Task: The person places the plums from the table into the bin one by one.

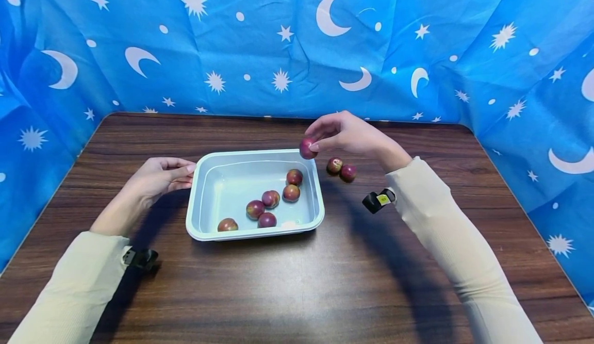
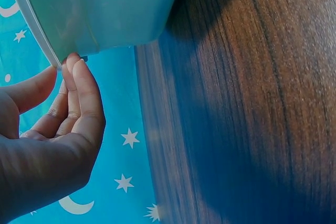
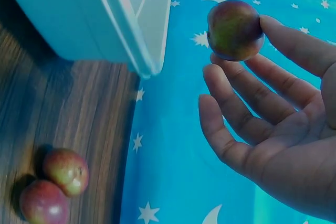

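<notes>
A light blue tray (image 1: 227, 186) sits mid-table with several red-green plums (image 1: 271, 198) inside. My right hand (image 1: 312, 145) pinches one plum (image 1: 307, 148) between thumb and fingertips just above the tray's far right corner. In the right wrist view that plum (image 3: 234, 30) is held clear of the tray's rim (image 3: 152, 51), and the other fingers (image 3: 236, 108) are spread. Two more plums (image 1: 341, 169) lie on the table right of the tray, also seen low in the right wrist view (image 3: 55, 187). My left hand (image 1: 187, 171) touches the tray's left rim with straight fingers (image 2: 84, 93).
The dark wooden table (image 1: 297, 282) is walled on three sides by a blue cloth with moons and stars (image 1: 297, 50). A small black wrist camera sits under each of my sleeves (image 1: 378, 199).
</notes>
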Demonstrator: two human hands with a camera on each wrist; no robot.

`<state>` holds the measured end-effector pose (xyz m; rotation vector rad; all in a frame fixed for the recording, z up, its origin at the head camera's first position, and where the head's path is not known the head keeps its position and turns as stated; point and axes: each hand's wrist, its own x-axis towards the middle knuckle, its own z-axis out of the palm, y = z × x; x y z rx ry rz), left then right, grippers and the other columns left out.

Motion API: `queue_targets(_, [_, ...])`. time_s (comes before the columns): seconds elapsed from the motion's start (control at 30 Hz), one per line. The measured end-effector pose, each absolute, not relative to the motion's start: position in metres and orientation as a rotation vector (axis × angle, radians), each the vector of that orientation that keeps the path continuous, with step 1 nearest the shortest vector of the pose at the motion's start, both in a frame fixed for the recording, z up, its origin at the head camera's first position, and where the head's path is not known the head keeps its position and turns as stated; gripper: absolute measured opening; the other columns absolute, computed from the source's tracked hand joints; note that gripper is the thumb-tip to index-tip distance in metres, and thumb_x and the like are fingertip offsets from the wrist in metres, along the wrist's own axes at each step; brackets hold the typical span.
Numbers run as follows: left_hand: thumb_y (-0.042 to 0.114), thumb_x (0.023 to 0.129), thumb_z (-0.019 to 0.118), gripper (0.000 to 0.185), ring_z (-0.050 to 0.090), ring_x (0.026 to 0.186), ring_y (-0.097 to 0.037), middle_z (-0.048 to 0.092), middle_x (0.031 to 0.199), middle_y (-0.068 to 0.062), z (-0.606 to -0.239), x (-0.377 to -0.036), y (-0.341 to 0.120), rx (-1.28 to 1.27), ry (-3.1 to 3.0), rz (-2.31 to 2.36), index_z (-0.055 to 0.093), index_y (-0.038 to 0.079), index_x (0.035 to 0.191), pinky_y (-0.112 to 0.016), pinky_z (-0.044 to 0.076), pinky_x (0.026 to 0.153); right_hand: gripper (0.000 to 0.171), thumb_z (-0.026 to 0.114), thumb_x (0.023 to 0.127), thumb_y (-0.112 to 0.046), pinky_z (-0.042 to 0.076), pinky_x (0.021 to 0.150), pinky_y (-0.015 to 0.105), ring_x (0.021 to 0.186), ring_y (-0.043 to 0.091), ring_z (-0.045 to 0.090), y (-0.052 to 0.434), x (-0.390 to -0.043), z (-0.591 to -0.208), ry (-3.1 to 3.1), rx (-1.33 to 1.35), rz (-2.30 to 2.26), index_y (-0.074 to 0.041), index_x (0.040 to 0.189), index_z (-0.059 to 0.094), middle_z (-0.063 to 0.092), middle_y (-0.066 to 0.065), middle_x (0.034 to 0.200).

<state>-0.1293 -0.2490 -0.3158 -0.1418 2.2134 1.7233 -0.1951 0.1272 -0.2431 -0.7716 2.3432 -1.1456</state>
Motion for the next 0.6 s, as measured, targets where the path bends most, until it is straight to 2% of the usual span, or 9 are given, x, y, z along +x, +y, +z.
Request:
queue_targets(0.13, [0.007,0.095,0.048,0.034,0.062,0.072,-0.006,0.063,0.079,0.006,-0.315,-0.129,-0.249,-0.152,2.197,1.741,0.042,-0.017,0.118,-0.027,0.054,0.076,0.027,0.066,0.086,-0.02,0.05,0.083,0.035,0.091,0.018,0.058,0.119,-0.191,-0.244,2.334,-0.768,-1.141,-0.011,0.111,0.062,0.065,0.001,0.1])
queue_targets(0.37, [0.007,0.095,0.048,0.036,0.062,0.073,-0.006,0.063,0.08,0.006,-0.316,-0.129,-0.249,-0.15,2.199,1.732,0.04,-0.018,0.119,-0.027,0.054,0.076,0.027,0.066,0.086,-0.02,0.048,0.087,0.034,0.096,0.016,0.057,0.105,-0.184,-0.245,2.297,-0.767,-1.133,-0.011,0.111,0.062,0.064,0.001,0.103])
queue_targets(0.6, [0.008,0.095,0.047,0.038,0.062,0.073,-0.006,0.062,0.081,0.006,-0.315,-0.129,-0.249,-0.147,2.213,1.713,0.039,-0.019,0.121,-0.027,0.054,0.077,0.03,0.066,0.085,-0.013,0.048,0.085,0.033,0.095,0.018,0.058,0.096,-0.18,-0.249,2.266,-0.847,-1.094,-0.004,0.113,0.06,0.064,0.005,0.102])
